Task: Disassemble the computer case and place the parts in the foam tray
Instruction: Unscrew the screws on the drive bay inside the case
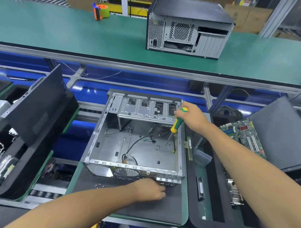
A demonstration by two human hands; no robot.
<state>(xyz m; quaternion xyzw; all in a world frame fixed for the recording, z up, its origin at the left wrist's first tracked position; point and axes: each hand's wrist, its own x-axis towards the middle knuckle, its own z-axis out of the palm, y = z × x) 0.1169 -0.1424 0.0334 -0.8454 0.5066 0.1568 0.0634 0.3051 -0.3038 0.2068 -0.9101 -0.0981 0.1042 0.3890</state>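
Stripped nearly bare, the computer case point(136, 143) lies open side up on a dark mat point(147, 209) at the middle of the bench, loose black cables point(134, 145) trailing over its floor. The right hand point(192, 117) grips a green-and-yellow screwdriver point(179, 120) at the case's far right corner, the shaft slanting down into the shell; where the tip meets metal is too fine to make out. The left hand point(149, 189) rests against the near rear panel, fingers curled under it and hidden, so whether it holds anything cannot be told. A few small screws point(99, 185) lie on the mat beside that wrist. The foam tray point(211, 199) just to the right carries a motherboard point(243, 135), half covered by a grey side panel point(285, 135). Another foam tray point(16, 166) on the left holds blurred parts. A second case point(187, 26) stands on the green shelf point(62, 35) behind.
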